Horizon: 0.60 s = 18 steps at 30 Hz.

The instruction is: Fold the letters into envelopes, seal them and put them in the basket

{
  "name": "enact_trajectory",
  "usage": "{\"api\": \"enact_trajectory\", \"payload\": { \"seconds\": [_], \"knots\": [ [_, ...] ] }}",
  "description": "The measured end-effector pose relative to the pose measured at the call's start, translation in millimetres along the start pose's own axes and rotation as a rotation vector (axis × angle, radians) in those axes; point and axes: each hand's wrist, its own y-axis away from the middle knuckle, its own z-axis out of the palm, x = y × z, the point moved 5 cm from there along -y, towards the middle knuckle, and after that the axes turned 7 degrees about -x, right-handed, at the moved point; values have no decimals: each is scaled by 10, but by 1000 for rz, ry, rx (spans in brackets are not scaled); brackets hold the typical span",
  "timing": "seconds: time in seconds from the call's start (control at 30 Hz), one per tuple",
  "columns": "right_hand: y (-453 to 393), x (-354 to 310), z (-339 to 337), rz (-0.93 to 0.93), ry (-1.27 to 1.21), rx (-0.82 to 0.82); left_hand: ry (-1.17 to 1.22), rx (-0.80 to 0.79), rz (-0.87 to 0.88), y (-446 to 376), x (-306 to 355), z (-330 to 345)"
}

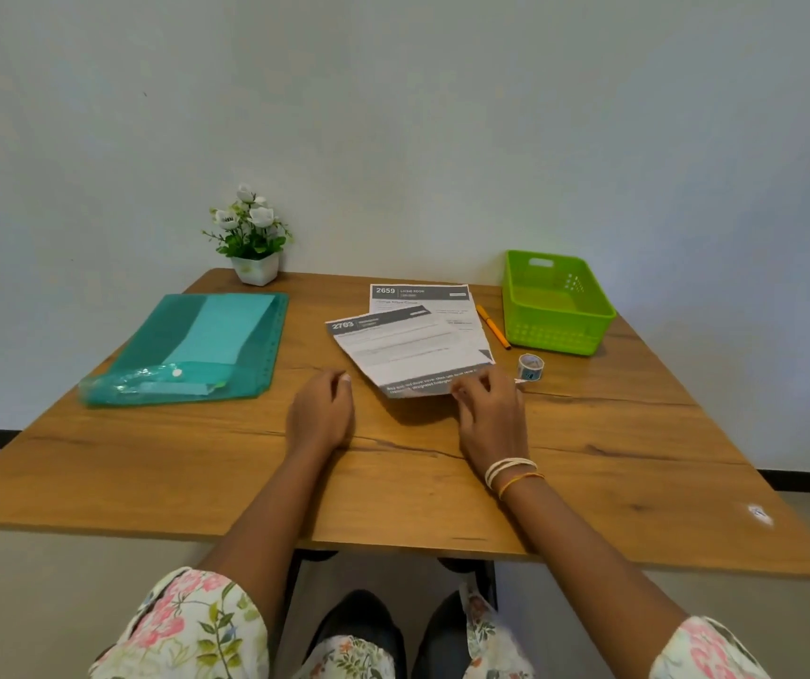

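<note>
wall point(442, 115): pale, bare | table point(393, 492): wood | floor point(25, 580): beige

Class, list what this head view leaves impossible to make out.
- Right hand fingertips: hidden under the top letter they pinch.
- Lower letter: mostly covered by the top one.
- Letter body text: too small, blurred.
- Green folder contents: tinted plastic obscures them.
- Basket near inner wall: hidden by its own rim.

Shown were two printed letters, one point(407, 355) overlapping the other point(420, 294); one green basket point(555, 306); one teal folder point(192, 350); one orange pen point(492, 326); one tape roll point(530, 367); one potted flower point(251, 237); two hands, left point(322, 409) and right point(488, 416).
</note>
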Motion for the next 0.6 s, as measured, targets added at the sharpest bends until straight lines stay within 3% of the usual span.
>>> {"api": "enact_trajectory", "payload": {
  "seconds": [0.2, 0.47, 0.6],
  "knots": [
    [246, 259, -215, 62, -242, -231, 84, 60, -39, 190, -50, -132],
    [307, 659, -551, 392, -278, -129, -88, 24, -27, 337, -111, -189],
    [227, 796, -582, 483, -210, -301, -121, 4, 9, 338, -102, -210]
  ]
}}
